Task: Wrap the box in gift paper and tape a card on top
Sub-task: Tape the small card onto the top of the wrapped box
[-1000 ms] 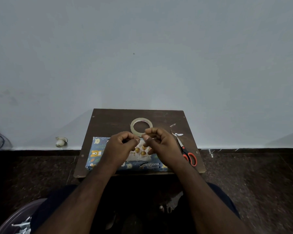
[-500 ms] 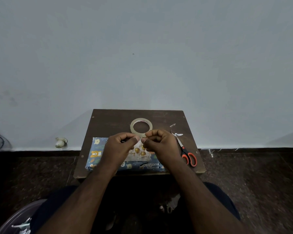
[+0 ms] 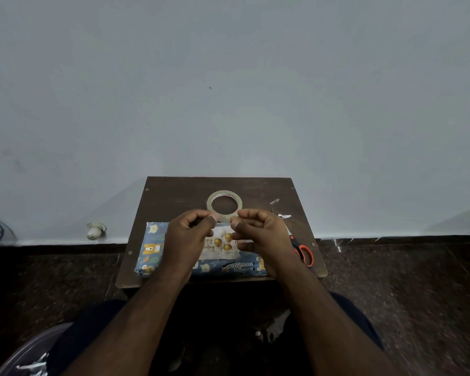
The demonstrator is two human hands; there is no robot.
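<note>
Bare tabletop (image 3: 174,198) left of the tape roll (image 3: 224,202); scissors (image 3: 301,249) and scraps (image 3: 281,213) crowding the right.

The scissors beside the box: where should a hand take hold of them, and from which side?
By the orange handle loops of the scissors, coming from the near right. They lie flat with loops toward the person and blades pointing away, partly behind the right hand.
</note>
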